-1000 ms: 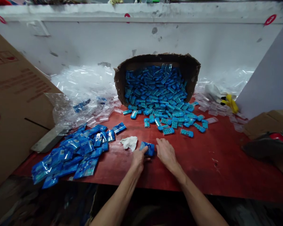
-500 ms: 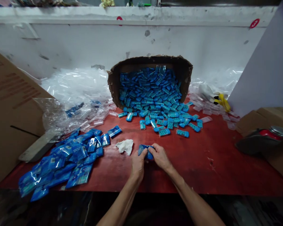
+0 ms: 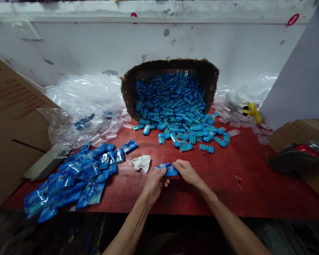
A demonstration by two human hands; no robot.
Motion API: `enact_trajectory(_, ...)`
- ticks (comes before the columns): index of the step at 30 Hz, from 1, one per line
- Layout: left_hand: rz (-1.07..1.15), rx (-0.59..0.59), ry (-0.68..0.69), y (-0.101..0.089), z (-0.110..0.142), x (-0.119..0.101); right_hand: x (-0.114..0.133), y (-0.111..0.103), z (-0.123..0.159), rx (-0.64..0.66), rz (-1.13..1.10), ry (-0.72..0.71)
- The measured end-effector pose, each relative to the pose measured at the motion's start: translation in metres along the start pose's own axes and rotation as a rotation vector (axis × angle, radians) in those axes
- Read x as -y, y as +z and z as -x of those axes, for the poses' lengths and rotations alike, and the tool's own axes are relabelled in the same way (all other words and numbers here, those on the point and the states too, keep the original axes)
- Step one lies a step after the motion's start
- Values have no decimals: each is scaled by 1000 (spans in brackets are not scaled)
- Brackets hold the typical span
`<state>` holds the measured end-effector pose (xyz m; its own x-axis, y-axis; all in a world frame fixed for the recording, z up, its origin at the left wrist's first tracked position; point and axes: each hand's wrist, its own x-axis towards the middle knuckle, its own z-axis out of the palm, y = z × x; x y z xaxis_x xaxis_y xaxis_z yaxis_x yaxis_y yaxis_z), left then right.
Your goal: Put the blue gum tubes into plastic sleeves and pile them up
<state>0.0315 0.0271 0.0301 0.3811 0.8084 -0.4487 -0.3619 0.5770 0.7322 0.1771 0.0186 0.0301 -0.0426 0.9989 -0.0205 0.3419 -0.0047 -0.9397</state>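
Observation:
Between my two hands is a small blue plastic packet [image 3: 169, 169], held just above the red table [image 3: 202, 191]. My left hand [image 3: 154, 182] pinches its left end, and my right hand [image 3: 186, 172] grips its right end. What is inside the packet cannot be made out. To the left lies a heap of similar blue packets [image 3: 87, 170]. A crumpled white tissue [image 3: 141, 163] rests beside my left hand. Beyond my hands, small blue-capped clear cases with teal pellets [image 3: 185, 146] spill out of a cardboard box [image 3: 127, 95] lying on its side.
Clear plastic bags [image 3: 87, 95] and loose clear cases [image 3: 232, 118] lie along the white wall. A large carton [image 3: 13, 134] stands at the left. At the right are a smaller carton [image 3: 295, 132], a dark object with a metal cap [image 3: 308, 152] and a yellow-and-black item [image 3: 253, 112].
My right hand has come in from the side and taken the packet's right end. The packet, bunched between both hands half a second ago, is now stretched flatter between them.

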Motion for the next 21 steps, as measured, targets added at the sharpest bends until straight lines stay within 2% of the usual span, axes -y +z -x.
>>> enact_trajectory(2, 16, -78, -16, -4, 1, 0, 1, -10, -4, 6, 114, -70)
enact_trajectory(4, 49, -133, -52, -6, 1, 1, -3, -23, -13, -105, 350, -118)
enact_trajectory(6, 77, -154, -84, -7, 1, 1, -11, -36, -26, -251, 658, -51)
enact_trajectory(8, 105, -169, -115, -8, 3, 1, -21, -47, -37, -283, 888, 67)
enact_trajectory(9, 118, -175, -129, -8, 4, 1, -26, -52, -41, -269, 935, 97)
enact_trajectory(13, 158, -168, -155, -14, 8, 1, -35, -58, -42, -174, 945, 82)
enact_trajectory(21, 210, -180, -244, -21, 11, 3, -28, -55, -27, -1, 821, -37)
